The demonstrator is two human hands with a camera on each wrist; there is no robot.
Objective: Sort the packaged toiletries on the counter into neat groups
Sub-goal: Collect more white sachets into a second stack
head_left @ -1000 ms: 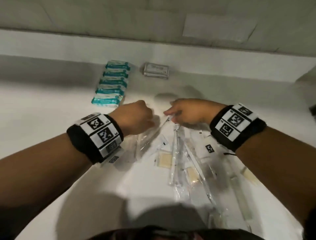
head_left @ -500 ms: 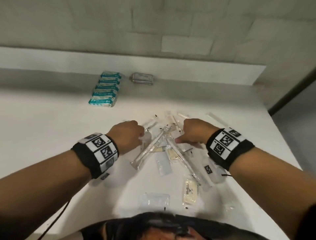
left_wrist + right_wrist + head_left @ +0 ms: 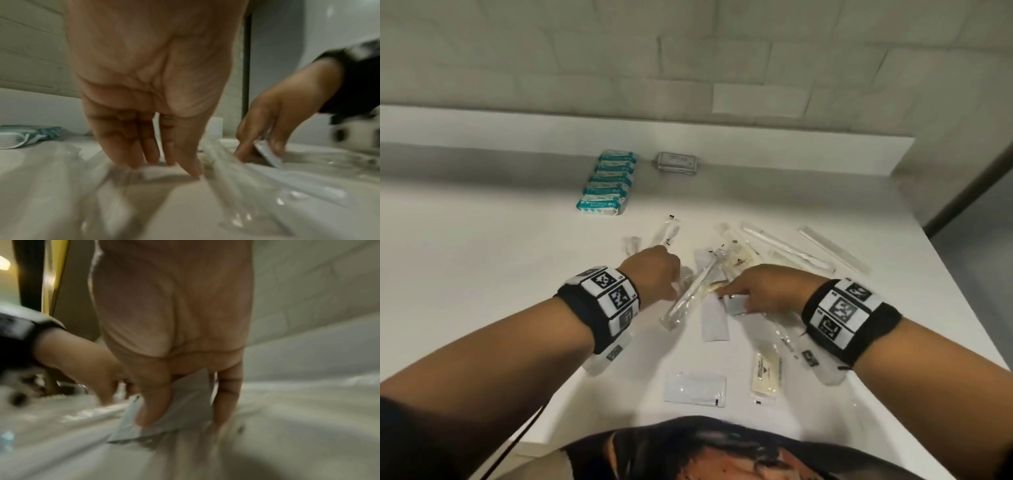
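Toiletries [image 3: 736, 274] scattered mid-frame on counter [image 3: 482, 257]. Right hand [image 3: 767, 291] pinching a sachet [image 3: 185, 404]. Left hand [image 3: 654, 277], fingers straight, touching clear wrappers [image 3: 257, 186].

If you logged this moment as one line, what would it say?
right hand: pinches flat white sachet | left hand: fingertips on clear plastic wrappers | teal packets: already rowed

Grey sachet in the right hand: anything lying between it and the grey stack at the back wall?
Yes. The right hand pinches the grey sachet; loose clear-wrapped packets lie on the counter between it and the grey stack. Carried above them, nothing visible blocks it.
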